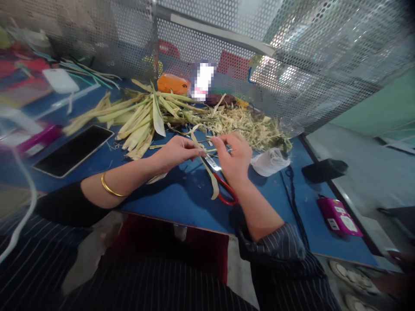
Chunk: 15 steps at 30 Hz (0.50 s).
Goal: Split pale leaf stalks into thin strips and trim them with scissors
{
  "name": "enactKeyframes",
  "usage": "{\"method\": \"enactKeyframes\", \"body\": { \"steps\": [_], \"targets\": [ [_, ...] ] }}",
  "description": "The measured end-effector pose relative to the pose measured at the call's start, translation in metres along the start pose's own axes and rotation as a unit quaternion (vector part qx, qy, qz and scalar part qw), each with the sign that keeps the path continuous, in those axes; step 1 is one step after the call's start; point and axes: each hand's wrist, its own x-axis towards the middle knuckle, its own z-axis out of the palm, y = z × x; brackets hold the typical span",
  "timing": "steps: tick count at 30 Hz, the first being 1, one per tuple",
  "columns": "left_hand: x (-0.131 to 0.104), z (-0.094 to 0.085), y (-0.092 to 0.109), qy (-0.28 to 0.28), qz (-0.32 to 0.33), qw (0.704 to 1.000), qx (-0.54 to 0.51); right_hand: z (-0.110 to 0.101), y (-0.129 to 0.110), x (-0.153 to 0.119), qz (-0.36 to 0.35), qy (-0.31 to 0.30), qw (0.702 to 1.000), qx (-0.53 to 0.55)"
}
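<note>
My left hand (pixel 181 152) is closed in a pinch on a pale husk strip (pixel 210 175), which hangs down over the blue table. Close by on the right, my right hand (pixel 234 155) has its thumb and fingers bent near the strip's upper part; whether anything is between them is too small to tell. Scissors with red handles (pixel 227 192) lie beneath and between the hands, blades pointing away. Behind my hands is a bundle of long green-yellow husks (pixel 141 125), beside a heap of shredded husk (pixel 240 121).
A white thread spool (pixel 270 162) stands right of my right hand. A dark phone (pixel 74 151) lies at left. Further right are a black roll (pixel 324 170) and a magenta box (pixel 339 217). A perforated metal screen (pixel 207 39) borders the table's back.
</note>
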Motion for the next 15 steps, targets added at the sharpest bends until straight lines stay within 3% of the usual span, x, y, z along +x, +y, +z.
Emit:
{"method": "enactKeyframes", "body": {
  "steps": [3,6,8,11,15],
  "targets": [
    [-0.002,0.003,-0.001,-0.012,0.027,0.999,0.033,0.004,-0.002,-0.002,-0.012,-0.091,0.993,0.072],
    [-0.005,0.009,-0.001,-0.014,0.03,0.998,0.056,0.014,-0.002,-0.006,0.106,-0.143,0.962,0.206],
    [-0.006,0.011,0.0,-0.011,0.021,0.998,0.066,0.018,-0.003,-0.008,0.171,-0.141,0.938,0.268],
    [-0.008,0.013,0.003,-0.024,0.015,0.998,0.06,0.019,-0.005,-0.01,0.215,-0.129,0.917,0.309],
    [-0.009,0.013,0.005,-0.054,0.024,0.996,0.068,0.021,-0.004,-0.011,0.204,-0.108,0.926,0.299]
  ]
}}
